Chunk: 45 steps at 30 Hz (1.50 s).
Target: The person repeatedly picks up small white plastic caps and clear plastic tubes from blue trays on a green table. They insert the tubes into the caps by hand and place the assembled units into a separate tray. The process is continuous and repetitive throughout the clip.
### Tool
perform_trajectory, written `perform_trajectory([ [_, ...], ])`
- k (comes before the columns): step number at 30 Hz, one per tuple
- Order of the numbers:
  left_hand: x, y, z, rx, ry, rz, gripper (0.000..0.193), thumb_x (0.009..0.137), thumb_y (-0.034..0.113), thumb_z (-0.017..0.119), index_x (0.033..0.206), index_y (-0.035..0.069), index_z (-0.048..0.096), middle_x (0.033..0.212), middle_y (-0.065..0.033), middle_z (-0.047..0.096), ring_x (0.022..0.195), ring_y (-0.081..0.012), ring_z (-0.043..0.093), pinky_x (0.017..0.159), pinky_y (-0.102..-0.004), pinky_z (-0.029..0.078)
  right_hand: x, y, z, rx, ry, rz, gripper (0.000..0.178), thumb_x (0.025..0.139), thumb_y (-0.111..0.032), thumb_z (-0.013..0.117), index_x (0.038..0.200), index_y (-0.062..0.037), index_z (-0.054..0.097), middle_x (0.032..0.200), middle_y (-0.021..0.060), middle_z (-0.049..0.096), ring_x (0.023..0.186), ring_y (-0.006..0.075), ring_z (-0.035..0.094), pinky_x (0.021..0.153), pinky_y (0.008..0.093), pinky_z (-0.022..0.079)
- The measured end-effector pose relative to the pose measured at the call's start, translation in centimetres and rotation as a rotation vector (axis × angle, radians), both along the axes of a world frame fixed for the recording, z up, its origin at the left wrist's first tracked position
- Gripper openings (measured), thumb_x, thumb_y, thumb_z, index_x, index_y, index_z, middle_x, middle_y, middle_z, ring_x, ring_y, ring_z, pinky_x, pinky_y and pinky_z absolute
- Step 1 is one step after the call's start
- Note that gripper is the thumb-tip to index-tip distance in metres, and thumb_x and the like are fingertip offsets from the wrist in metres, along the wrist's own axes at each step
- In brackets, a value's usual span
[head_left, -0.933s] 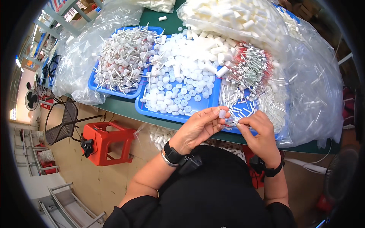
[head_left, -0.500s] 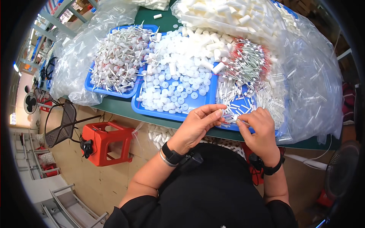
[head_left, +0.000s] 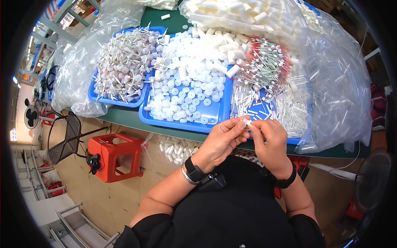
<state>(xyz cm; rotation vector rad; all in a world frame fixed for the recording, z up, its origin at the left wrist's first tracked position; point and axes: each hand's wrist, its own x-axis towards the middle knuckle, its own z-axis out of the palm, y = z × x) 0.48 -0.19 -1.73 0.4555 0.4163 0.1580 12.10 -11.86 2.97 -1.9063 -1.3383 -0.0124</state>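
Note:
My left hand and my right hand meet at the near edge of the right blue tray. Thumb and fingers of both are pinched around a small white part, largely covered by the fingertips, so its exact kind is unclear. Just beyond lie thin white tubes and a bundle of red and pale green wires with white ends. To the left, translucent white washer-like discs fill much of the middle blue tray.
A left blue tray is heaped with white discs on stems. White foam-like cylinders spill from a clear bag at the back. Plastic bags flank the green table. A red stool stands on the floor, left.
My hands have drawn closer together, the right one moving left and my fingertips now meeting around the white part. The whole view has shifted slightly.

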Motion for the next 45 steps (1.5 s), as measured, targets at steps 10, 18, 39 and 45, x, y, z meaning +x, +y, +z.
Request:
perform_trajectory([
  [10, -0.9, 2.1, 0.6, 0.160, 0.048, 0.176, 0.029, 0.099, 0.024, 0.062, 0.118, 0.002, 0.062, 0.091, -0.0041, 0.067, 0.082, -0.0114, 0.065, 0.077, -0.0259, 0.054, 4.9, 0.1, -0.4, -0.188, -0.035, 0.003, 0.012, 0.091, -0.013, 0.065, 0.093, -0.0023, 0.069, 0.080, 0.0136, 0.067, 0.075, 0.0314, 0.064, 0.068, 0.0397, 0.049],
  [18, -0.5, 1.8, 1.0, 0.185, 0.093, 0.186, 0.033, 0.100, 0.025, 0.060, 0.122, 0.001, 0.059, 0.103, -0.0118, 0.068, 0.094, -0.0196, 0.069, 0.084, -0.0304, 0.057, 5.4, 1.7, -2.9, -0.381, -0.441, 0.145, 0.003, 0.077, -0.001, 0.063, 0.078, -0.0020, 0.060, 0.077, 0.0130, 0.060, 0.078, 0.0307, 0.061, 0.072, 0.0405, 0.050],
  [39, -0.3, 1.8, 1.9, 0.209, 0.084, 0.249, 0.038, 0.100, 0.014, 0.056, 0.133, -0.006, 0.051, 0.114, -0.0159, 0.065, 0.109, -0.0244, 0.066, 0.096, -0.0329, 0.054, 4.2, -0.6, -0.1, -0.109, 0.325, 0.108, 0.009, 0.085, 0.000, 0.067, 0.094, 0.0017, 0.065, 0.081, 0.0102, 0.062, 0.070, 0.0189, 0.061, 0.062, 0.0304, 0.048],
  [45, -0.3, 1.3, 1.8, 0.245, 0.077, 0.150, 0.039, 0.100, 0.014, 0.058, 0.134, -0.005, 0.051, 0.122, -0.0162, 0.063, 0.112, -0.0226, 0.064, 0.098, -0.0320, 0.052, 3.8, -0.4, -0.1, -0.058, 0.220, 0.165, 0.007, 0.087, 0.000, 0.066, 0.094, 0.0019, 0.065, 0.081, 0.0105, 0.063, 0.070, 0.0195, 0.063, 0.062, 0.0307, 0.049],
])
